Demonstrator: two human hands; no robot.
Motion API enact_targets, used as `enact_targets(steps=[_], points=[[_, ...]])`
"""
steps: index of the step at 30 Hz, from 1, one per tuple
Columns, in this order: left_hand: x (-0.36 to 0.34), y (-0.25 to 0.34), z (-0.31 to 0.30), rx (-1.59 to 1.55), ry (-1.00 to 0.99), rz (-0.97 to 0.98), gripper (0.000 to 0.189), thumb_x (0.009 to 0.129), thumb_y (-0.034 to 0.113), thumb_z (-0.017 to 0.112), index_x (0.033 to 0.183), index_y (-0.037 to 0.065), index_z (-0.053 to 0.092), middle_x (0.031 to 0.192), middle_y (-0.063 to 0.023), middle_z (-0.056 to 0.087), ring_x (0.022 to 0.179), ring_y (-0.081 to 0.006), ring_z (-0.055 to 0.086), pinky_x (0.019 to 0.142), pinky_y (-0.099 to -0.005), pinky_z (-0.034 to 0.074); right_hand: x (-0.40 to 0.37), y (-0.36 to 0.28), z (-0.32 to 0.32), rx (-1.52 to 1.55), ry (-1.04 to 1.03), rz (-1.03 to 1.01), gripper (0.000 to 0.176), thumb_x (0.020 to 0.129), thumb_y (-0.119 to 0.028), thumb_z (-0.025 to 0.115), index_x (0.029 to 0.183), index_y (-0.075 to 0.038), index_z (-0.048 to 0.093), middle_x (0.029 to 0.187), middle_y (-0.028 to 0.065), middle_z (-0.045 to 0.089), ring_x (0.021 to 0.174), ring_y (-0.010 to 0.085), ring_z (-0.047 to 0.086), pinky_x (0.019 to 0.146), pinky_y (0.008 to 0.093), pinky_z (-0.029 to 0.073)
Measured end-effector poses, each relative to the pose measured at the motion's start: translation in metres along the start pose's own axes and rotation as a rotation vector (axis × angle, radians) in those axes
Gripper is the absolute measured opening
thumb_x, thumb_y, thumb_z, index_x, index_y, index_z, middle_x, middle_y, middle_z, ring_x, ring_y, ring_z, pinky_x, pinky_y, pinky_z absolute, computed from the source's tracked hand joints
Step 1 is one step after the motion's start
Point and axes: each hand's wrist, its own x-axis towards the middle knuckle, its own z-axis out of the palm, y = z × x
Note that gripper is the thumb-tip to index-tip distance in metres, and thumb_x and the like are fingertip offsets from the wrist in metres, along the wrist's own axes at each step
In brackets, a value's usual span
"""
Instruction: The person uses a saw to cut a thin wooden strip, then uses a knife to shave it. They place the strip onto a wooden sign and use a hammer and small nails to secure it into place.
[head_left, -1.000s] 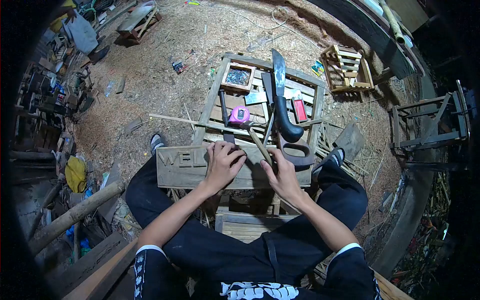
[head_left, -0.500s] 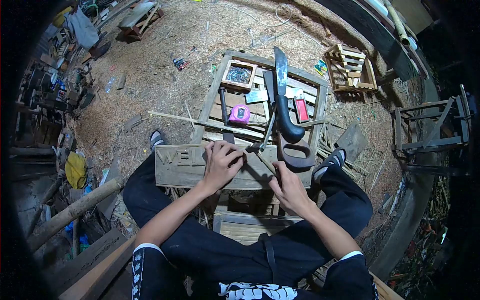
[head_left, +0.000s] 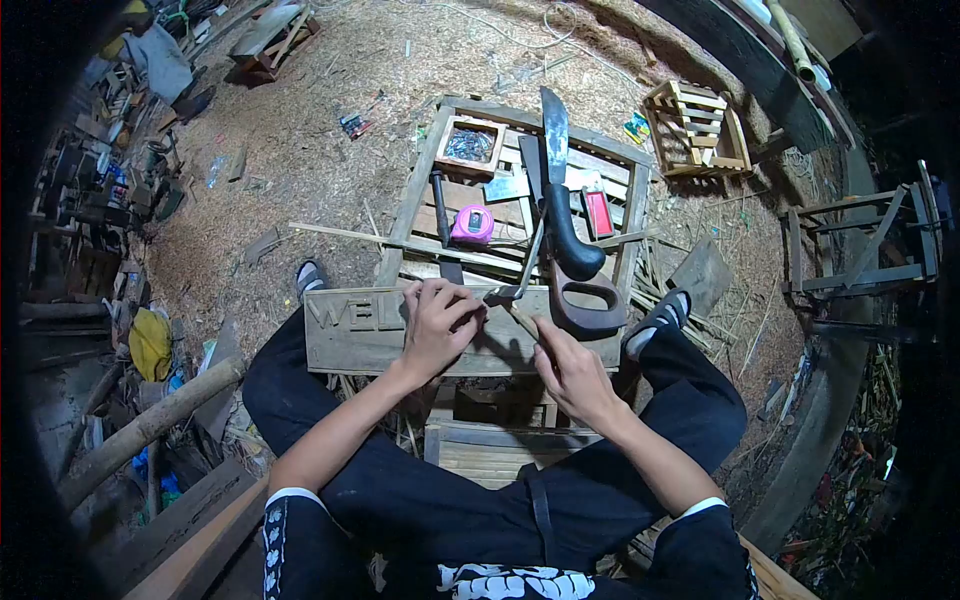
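Note:
A wooden board (head_left: 350, 352) lies across in front of me, with raised letters (head_left: 352, 312) reading "WEL" at its left end. My left hand (head_left: 438, 328) rests on the board just right of these letters, thumb and fingers pinched together; whatever is between them is too small or hidden to make out. My right hand (head_left: 576, 376) is closed around the wooden handle of a small hammer (head_left: 523, 321). Its dark metal head is beside the left fingertips, above the board. A handsaw (head_left: 590, 312) lies with its handle over the board's right end.
Beyond the board, a slatted wooden table (head_left: 402, 225) carries a large knife (head_left: 556, 140), a pink tape measure (head_left: 472, 224), a box of nails (head_left: 470, 145), a square (head_left: 507, 188) and a red-and-white box (head_left: 598, 214). Wooden crates (head_left: 735, 150) stand at right on the shavings-covered floor.
The hammer has shifted slightly left and up, its head closer to the left fingertips. My left hand keeps its pinch on the board. The whole view has shifted slightly.

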Motion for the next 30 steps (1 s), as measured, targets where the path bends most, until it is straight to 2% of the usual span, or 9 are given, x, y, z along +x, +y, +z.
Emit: enact_targets(steps=[5, 7, 13, 16, 19, 30], points=[[0.0001, -0.0004, -0.0003, -0.001, -0.005, 0.001, 0.022, 0.077, 0.013, 0.082, 0.098, 0.011, 0.077, 0.106, 0.0000, 0.069, 0.114, -0.0251, 0.057, 0.103, -0.0481, 0.032, -0.0002, 0.0020, 0.0020, -0.017, -0.032, 0.005, 0.047, 0.104, -0.014, 0.061, 0.149, -0.005, 0.050, 0.112, 0.0270, 0.069, 0.093, 0.0501, 0.069, 0.075, 0.0566, 0.056], [-0.0021, -0.0024, -0.0003, 0.003, -0.008, 0.000, 0.023, 0.076, 0.012, 0.082, 0.098, 0.011, 0.076, 0.107, -0.0002, 0.069, 0.114, -0.0253, 0.057, 0.103, -0.0481, 0.032, 0.0001, 0.0025, 0.0047, 0.032, 0.096, -0.045, 0.048, 0.103, -0.014, 0.062, 0.150, -0.007, 0.051, 0.109, 0.0265, 0.069, 0.089, 0.0495, 0.069, 0.073, 0.0567, 0.056], [-0.0031, -0.0052, 0.0026, -0.004, -0.005, 0.004, 0.023, 0.076, 0.012, 0.082, 0.098, 0.011, 0.076, 0.108, -0.0011, 0.069, 0.116, -0.0254, 0.058, 0.104, -0.0482, 0.032, 0.0000, 0.0054, 0.0068, -0.045, -0.028, 0.000, 0.050, 0.103, -0.015, 0.063, 0.151, -0.008, 0.051, 0.101, 0.0252, 0.068, 0.083, 0.0488, 0.068, 0.071, 0.0564, 0.055], [-0.0047, -0.0061, 0.0004, 0.010, -0.028, -0.008, 0.022, 0.076, 0.012, 0.082, 0.097, 0.011, 0.076, 0.107, -0.0007, 0.069, 0.116, -0.0250, 0.058, 0.104, -0.0483, 0.031, -0.0002, 0.0026, 0.0064, -0.015, 0.042, -0.036, 0.050, 0.103, -0.016, 0.063, 0.151, -0.008, 0.051, 0.099, 0.0249, 0.068, 0.081, 0.0492, 0.068, 0.070, 0.0562, 0.056], [-0.0027, -0.0042, 0.0013, -0.020, -0.018, -0.009, 0.020, 0.077, 0.012, 0.082, 0.095, 0.011, 0.076, 0.107, -0.0001, 0.070, 0.115, -0.0244, 0.058, 0.104, -0.0482, 0.031, -0.0006, 0.0047, 0.0062, -0.041, -0.041, 0.013, 0.051, 0.102, -0.016, 0.063, 0.151, -0.008, 0.051, 0.099, 0.0247, 0.067, 0.080, 0.0493, 0.068, 0.069, 0.0561, 0.056], [-0.0026, -0.0042, 0.0001, -0.002, -0.011, 0.015, 0.020, 0.076, 0.013, 0.081, 0.095, 0.011, 0.076, 0.108, 0.0003, 0.069, 0.113, -0.0245, 0.058, 0.103, -0.0483, 0.031, -0.0033, 0.0050, 0.0092, -0.066, -0.020, -0.018, 0.054, 0.102, -0.015, 0.064, 0.153, -0.010, 0.049, 0.097, 0.0233, 0.066, 0.079, 0.0472, 0.068, 0.068, 0.0554, 0.056]])
